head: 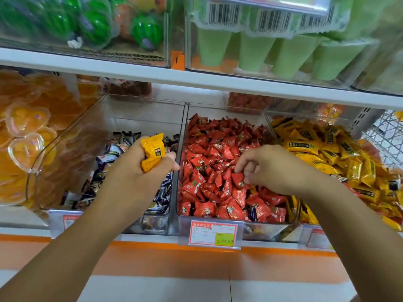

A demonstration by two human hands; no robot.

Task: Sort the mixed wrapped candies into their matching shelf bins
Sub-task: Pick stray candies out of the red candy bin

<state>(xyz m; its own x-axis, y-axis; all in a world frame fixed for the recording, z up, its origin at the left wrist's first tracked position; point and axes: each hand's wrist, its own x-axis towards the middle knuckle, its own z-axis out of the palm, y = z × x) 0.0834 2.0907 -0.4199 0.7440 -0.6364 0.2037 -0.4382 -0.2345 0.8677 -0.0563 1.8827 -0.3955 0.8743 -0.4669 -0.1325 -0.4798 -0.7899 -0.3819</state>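
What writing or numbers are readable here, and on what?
"24.90": yellow patch of the price tag under the red candy bin.
Chinese print on that tag: blurred.
Barcode digits on the green packs: too blurred.
Yellow candy in the left hand: unreadable.

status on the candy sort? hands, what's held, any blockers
Left hand shut on yellow candies, over the dark-wrapper bin. Right hand fingers down in the red candy bin, grip unclear. Yellow candy bin far right; right arm lies between.
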